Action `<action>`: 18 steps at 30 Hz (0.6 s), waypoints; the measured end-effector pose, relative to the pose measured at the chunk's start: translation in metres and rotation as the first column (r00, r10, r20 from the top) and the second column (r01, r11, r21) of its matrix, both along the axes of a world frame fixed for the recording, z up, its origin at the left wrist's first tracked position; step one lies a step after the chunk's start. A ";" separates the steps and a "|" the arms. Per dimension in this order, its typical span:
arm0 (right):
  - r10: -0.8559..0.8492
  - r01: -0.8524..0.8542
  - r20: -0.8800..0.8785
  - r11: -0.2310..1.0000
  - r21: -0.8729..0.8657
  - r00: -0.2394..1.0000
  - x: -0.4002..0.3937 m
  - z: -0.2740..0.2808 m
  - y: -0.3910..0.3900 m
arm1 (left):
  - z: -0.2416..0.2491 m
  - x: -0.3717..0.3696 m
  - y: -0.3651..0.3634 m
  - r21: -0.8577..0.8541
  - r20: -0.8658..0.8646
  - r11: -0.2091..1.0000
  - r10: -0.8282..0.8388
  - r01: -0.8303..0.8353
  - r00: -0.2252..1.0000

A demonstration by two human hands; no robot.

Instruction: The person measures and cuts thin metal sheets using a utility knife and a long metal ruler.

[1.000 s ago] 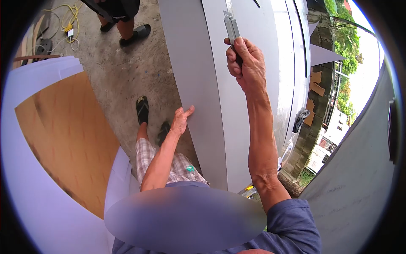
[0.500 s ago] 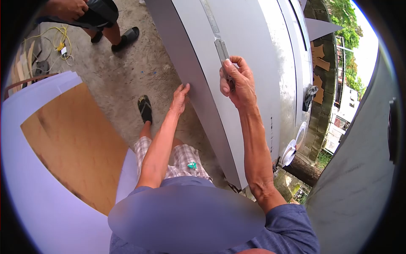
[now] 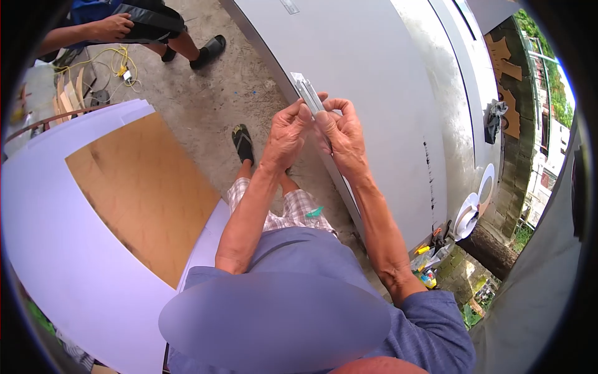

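Observation:
Both my hands meet over the edge of a large grey panel [image 3: 380, 93]. Between them is a slim metal snap-off cutter [image 3: 306, 90], its narrow end pointing away from me and to the left. My left hand [image 3: 285, 136] pinches it from the left side with thumb and fingers. My right hand [image 3: 342, 136] is closed on its lower part, thumb on top, hiding the rear end. On the panel's far part lies a steel ruler [image 3: 289, 5], cut off by the top of the view.
White sheets [image 3: 75, 262] with a brown board [image 3: 146, 193] on top stand at left. Another person's hand [image 3: 115, 27] and sandaled feet show at upper left, near a yellow cord [image 3: 118, 60]. White rings [image 3: 467, 218] and a yellow item [image 3: 422, 250] sit at the panel's right end.
My right hand has drawn the cutter back toward me and left. My left hand has come off the panel's edge and taken hold of the cutter too. The view has shifted.

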State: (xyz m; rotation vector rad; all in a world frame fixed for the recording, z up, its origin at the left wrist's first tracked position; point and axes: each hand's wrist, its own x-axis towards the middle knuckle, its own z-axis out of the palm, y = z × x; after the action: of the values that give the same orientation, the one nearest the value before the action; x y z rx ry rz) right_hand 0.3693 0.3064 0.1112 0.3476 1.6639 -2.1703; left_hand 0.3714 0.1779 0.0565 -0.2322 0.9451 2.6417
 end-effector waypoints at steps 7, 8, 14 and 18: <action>0.113 0.134 -0.418 0.845 0.518 0.901 0.035 0.014 0.033 | -0.007 0.029 0.030 0.096 -0.053 0.995 0.013 -0.008 0.999; 0.198 0.212 -0.531 0.760 0.614 0.824 0.040 0.016 0.038 | -0.007 0.030 0.034 0.098 -0.064 0.995 0.011 -0.004 0.998; 0.377 0.376 -0.657 0.592 0.713 0.653 0.058 0.022 0.071 | 0.016 0.036 0.047 0.028 -0.091 0.998 -0.056 0.059 0.994; 0.202 0.142 -0.435 0.757 0.638 0.877 0.071 0.039 0.078 | 0.020 0.045 0.056 -0.087 -0.125 0.992 -0.098 0.088 0.987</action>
State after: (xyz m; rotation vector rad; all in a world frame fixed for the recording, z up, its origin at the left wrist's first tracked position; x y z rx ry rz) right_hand 0.4405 0.3848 0.1504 -0.0700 2.6894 -1.6372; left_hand 0.4163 0.2340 0.0760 -0.0342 1.0796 2.5608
